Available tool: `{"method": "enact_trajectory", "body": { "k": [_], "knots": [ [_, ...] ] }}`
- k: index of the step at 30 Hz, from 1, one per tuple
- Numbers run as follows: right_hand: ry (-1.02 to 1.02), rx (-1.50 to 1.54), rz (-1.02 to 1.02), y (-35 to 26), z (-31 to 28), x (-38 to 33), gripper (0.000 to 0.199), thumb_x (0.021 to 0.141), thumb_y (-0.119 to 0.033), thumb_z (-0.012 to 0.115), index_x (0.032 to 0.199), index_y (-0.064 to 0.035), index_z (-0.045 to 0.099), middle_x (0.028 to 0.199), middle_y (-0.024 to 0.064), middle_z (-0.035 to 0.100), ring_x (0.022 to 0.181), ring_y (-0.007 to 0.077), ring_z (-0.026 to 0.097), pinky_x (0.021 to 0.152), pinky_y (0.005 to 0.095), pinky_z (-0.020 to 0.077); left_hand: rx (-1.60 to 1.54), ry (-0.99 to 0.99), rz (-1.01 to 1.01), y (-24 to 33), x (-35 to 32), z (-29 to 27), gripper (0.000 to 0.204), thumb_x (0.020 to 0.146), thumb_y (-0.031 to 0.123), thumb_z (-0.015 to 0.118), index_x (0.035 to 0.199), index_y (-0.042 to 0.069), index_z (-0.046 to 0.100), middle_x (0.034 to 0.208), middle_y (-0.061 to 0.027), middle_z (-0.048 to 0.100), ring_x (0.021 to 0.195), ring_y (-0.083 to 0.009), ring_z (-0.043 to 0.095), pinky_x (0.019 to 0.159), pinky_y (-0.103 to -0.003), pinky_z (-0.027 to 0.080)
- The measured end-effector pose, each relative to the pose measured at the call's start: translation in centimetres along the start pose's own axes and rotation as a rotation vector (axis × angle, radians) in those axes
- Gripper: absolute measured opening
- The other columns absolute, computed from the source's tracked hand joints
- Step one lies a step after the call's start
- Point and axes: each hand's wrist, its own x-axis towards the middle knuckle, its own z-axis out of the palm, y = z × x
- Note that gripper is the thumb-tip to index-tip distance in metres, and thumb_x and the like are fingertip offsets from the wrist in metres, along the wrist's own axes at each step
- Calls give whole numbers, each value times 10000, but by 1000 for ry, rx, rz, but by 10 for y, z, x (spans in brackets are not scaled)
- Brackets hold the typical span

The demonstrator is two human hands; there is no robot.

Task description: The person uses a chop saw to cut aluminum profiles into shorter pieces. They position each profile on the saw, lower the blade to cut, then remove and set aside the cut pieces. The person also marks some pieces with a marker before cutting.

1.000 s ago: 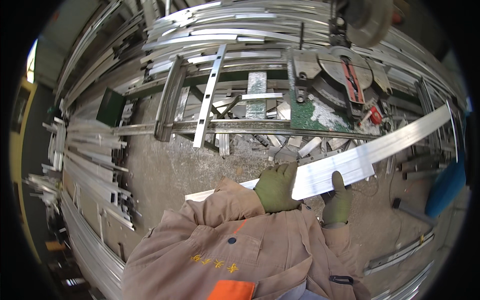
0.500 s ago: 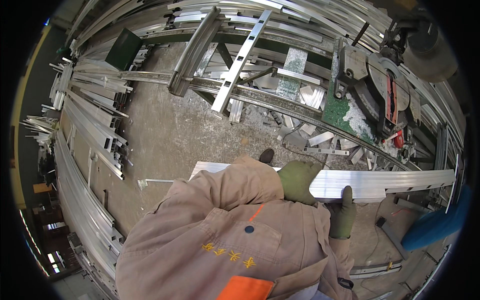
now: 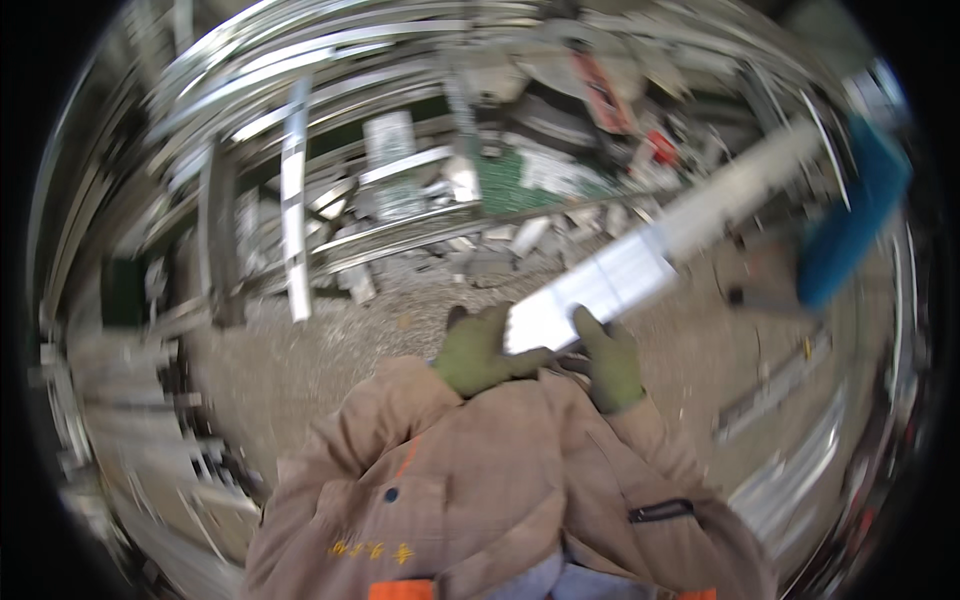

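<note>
A bundle of long silvery aluminium profiles (image 3: 600, 290) slants from my body up toward the far right, blurred at its far part. At its near end, my left hand (image 3: 482, 352) in a green glove is closed around the left edge, with the thumb along the end. My right hand (image 3: 610, 368), also green-gloved, grips the near side with its thumb on top; its other fingers are partly hidden underneath.
Beyond the bundle stands a metal rack (image 3: 400, 230) with a cut-off saw (image 3: 600, 95) at its right. Offcuts (image 3: 530, 235) lie beneath. A silvery bar (image 3: 294, 200) crosses the rack. At the right is a blue object (image 3: 850, 225); more profiles (image 3: 150, 430) lie left.
My view has turned right. The bundle has swung from nearly level to a slant rising right, and my left hand is now at its near end. My right hand still grips it.
</note>
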Motion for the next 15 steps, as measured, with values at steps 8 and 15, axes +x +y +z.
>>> {"method": "enact_trajectory", "body": {
  "k": [8,15],
  "knots": [
    [-14,241,74,-3,8,6,506,1144,-184,855,1518,85,647,1324,244,803,1114,398,869,837,546,774,-75,-47,-31,13,4,-12,802,1056,577,837,1557,-33,694,1285,-364,822,1168,-516,825,1021,-568,635],
    [-35,295,86,1,-1,7,504,1132,-196,877,1495,83,666,1323,241,808,1091,402,872,802,552,778,-90,-100,-47,11,11,-15,749,1072,549,826,1528,-31,700,1304,-361,821,1178,-504,826,1044,-544,631]
  ]
}}
